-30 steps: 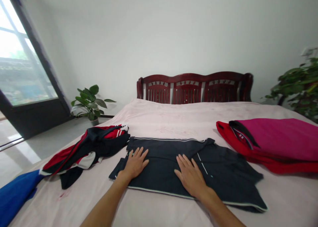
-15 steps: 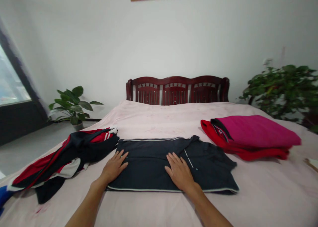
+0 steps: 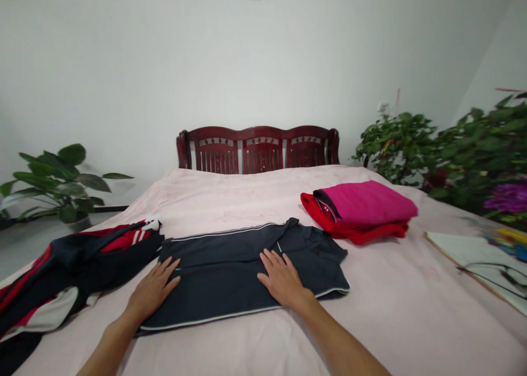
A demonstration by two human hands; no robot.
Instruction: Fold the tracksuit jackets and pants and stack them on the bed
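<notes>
Left hand [image 3: 153, 288] and right hand [image 3: 282, 278] are pressing flat, fingers spread, gripping nothing, on the folded navy collared top [image 3: 218, 291] (white piping), red-and-black garment [image 3: 74, 261] lying just beside

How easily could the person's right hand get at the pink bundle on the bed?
Fairly easily, it seems. The right hand lies flat on the dark shirt, and only the shirt's edge and a stretch of bedcover separate it from the pink bundle. Nothing appears to block the way.

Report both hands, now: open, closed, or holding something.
Left hand: open, flat on the folded dark shirt, not gripping.
Right hand: open, flat on the same shirt, not gripping.
</notes>
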